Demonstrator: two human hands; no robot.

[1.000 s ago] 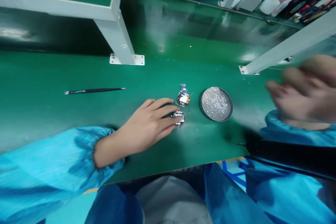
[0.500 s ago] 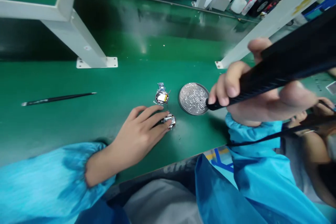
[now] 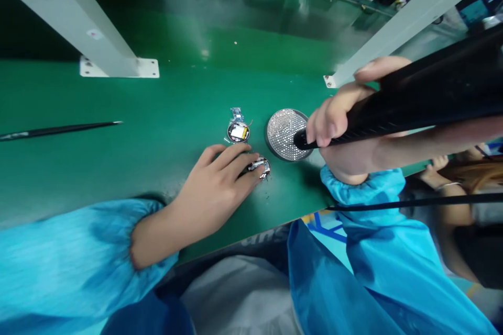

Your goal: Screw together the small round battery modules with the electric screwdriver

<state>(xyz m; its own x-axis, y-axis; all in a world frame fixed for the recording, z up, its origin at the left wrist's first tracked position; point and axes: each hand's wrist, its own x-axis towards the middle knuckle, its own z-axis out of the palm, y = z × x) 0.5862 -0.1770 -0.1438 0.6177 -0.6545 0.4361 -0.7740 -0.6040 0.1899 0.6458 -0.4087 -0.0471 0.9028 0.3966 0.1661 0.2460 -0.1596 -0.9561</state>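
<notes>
My left hand (image 3: 220,188) rests on the green table, its fingertips on a small round electronic part (image 3: 262,168) with a silvery inside. Just above the fingers lies a second round part (image 3: 238,132) with a white and yellow label, and a small circuit piece (image 3: 236,114) sits at its top. My right hand (image 3: 346,115) is wrapped round a large black tool (image 3: 428,94), raised over the table. The tool's narrow end overlaps a round grey dish (image 3: 286,133) full of small shiny pieces; whether they touch cannot be told.
Black tweezers (image 3: 63,129) lie at the left. White metal posts (image 3: 94,26) are fixed to the table (image 3: 188,94) at left and right. A black cable (image 3: 424,201) crosses my right sleeve. Another person's arm (image 3: 454,204) shows at the right.
The view has shifted, so the posts and tweezers appear farther left. The black tool's tip has moved from the dish's right edge to over its shiny pieces. My left hand stays at the round part.
</notes>
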